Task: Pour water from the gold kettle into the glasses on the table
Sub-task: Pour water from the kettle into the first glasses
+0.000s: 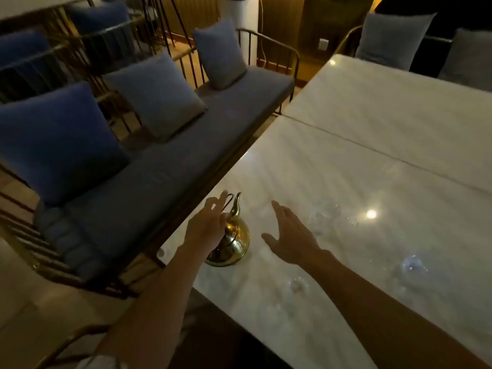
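Neither hand grasps anything: the left hand (pixel 209 225) reaches forward, fingers spread over the gold kettle (pixel 235 243), and the right hand (pixel 288 235) hovers flat, fingers splayed, just right of it. One faint glass (pixel 298 284) stands on the table (pixel 346 166) nearer than the right wrist, and another glass (pixel 325 212) stands just right of its fingertips.

Left hand (pixel 206 226) spread open over round gold metal kettle (pixel 235 242) near white marble bench (pixel 346 169) edge, right hand (pixel 288 235) flat open beside it, clear glasses (pixel 324 213) near.
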{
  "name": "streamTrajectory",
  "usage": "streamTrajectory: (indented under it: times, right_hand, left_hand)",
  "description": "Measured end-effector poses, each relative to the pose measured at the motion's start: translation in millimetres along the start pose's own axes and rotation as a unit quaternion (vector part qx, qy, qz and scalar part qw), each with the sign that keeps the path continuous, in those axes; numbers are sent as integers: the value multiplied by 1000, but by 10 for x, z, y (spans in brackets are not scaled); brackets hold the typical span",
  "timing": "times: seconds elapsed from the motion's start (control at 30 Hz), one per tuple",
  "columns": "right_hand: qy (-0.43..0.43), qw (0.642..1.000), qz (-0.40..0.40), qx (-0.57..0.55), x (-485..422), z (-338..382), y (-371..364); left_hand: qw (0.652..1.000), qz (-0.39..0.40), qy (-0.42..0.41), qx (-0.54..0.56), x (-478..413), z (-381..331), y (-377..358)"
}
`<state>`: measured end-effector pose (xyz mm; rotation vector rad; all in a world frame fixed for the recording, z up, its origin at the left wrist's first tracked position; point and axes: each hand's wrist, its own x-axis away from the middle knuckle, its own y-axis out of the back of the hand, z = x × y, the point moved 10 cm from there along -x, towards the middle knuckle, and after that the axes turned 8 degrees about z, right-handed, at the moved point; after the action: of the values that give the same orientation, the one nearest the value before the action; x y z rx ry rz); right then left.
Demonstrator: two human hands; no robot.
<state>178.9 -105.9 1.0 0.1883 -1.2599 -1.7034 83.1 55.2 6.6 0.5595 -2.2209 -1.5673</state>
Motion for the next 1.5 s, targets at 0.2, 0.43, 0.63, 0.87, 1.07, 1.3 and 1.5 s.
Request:
streamTrajectory:
  times: [0.2,0.43,0.63,0.87,1.07,1.3,1.5]
  right_hand:
    - [-26,999,35,-32,-97,-12,-263]
    - [1,998,43,-43,-162,125,-319]
    - [20,996,48,-71,-101,148,-308]
    - [32,977,17,-209,-98,22,-250]
    - [21,949,-73,-307,-68,-234,108]
    - [-18,926,-82,-367,-465,-847,-75]
    - [-15,902,-105,-418,-177,-934,117]
  left_hand:
    - [995,-45,-83,-26,-67,-154,16]
    - [991,-56,-118,13,126,-198,146]
    - [981,-75,-178,0,243,-437,210]
    - [961,-102,-251,49,210,-940,748]
    - [955,-122,-269,36,174,-1494,970]
    - [957,-106,-266,39,-1,-1974,863]
    - [965,-66,-252,29,-189,-2219,626]
